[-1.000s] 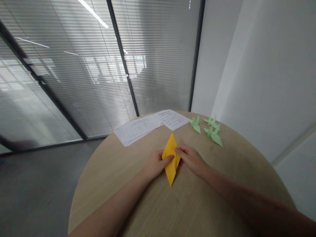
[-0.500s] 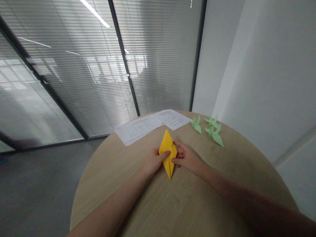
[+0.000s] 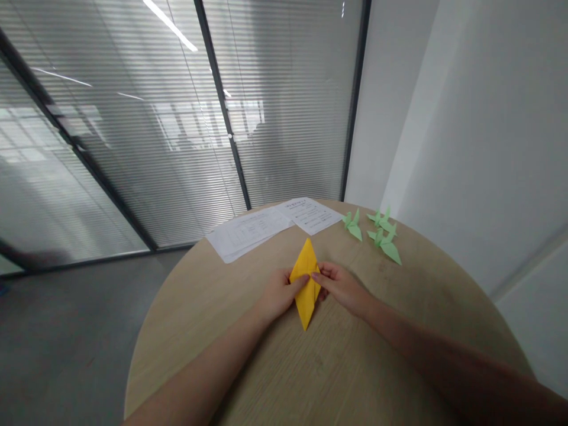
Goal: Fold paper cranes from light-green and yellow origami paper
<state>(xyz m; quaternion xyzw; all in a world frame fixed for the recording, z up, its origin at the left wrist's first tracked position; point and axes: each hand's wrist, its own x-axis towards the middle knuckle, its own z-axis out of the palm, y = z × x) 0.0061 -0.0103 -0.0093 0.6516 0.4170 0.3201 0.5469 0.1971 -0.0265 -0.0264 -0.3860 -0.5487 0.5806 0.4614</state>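
A yellow paper (image 3: 306,257) folded into a long diamond is held between my two hands, its points facing away from and toward me. My left hand (image 3: 281,291) grips its left side, thumb across the front and the other fingers behind. At the right corner, my right hand (image 3: 339,287) pinches the paper, its thumb on the front near the middle. Most fingertips behind the paper are hidden.
The round wooden table (image 3: 355,367) lies beneath my hands. Printed white sheets (image 3: 252,231) overlap at its far side. Three light green paper cranes (image 3: 354,226) sit at the back right. A blind-covered glass partition (image 3: 288,118) and a pale wall (image 3: 497,148) stand beyond.
My right thumb has moved up and left onto the middle of the yellow paper, and my right index finger has drawn in. The paper has shifted slightly right and toward me.
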